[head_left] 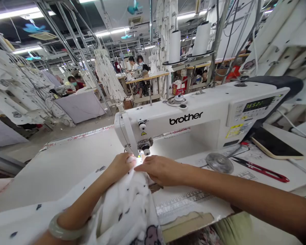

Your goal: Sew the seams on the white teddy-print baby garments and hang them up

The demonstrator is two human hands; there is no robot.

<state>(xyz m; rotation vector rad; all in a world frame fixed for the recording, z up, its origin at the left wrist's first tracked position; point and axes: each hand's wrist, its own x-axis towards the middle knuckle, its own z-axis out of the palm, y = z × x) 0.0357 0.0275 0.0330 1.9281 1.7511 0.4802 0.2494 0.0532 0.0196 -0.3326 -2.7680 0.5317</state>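
Note:
A white sewing machine lettered "brother" stands in front of me, its lamp glaring on the needle area. White fabric with dark printed motifs runs from under the needle over the table's front edge. To the left of the needle, my left hand grips the fabric with bent fingers. My right hand is closed on the same fabric from the right, its fingers close to the needle. The glare and the hands hide the fingertips and the fabric edge. A pale bangle circles my left wrist.
Right of the machine lie red-handled thread snips, a clear round dish-like object and a phone. Printed ruler markings line the front edge. Thread cones stand behind. Co-workers sit further back among hanging garments.

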